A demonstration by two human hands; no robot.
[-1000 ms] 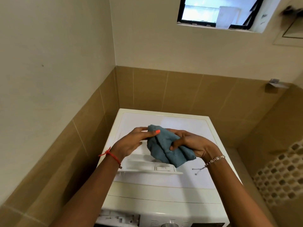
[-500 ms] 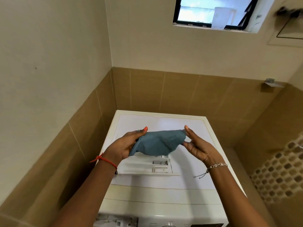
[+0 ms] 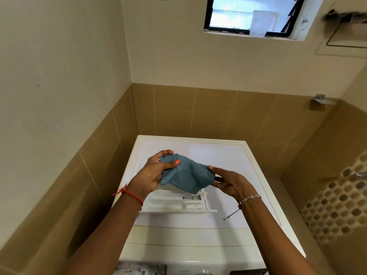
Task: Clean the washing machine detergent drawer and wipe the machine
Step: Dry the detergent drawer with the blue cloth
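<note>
Gripping a cloth (image 3: 188, 176), left hand (image 3: 152, 176) and right hand (image 3: 233, 184) fingers overhang the drawer (image 3: 170, 203) atop the washer (image 3: 198, 149).

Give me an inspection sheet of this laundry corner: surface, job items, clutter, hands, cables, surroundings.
Surface: white washing machine top, glossy, bearing the drawer.
Job's things: white plastic detergent drawer lies removed on the machine top; blue-grey fabric cloth is held above it.
Clutter: translucent plastic container on the window sill.
Hands: left hand pinches one end of the cloth; right hand pinches the other end.
Cables: nothing seen.
Surroundings: tan wall tiles, black-framed window, metal wall bracket.
</note>
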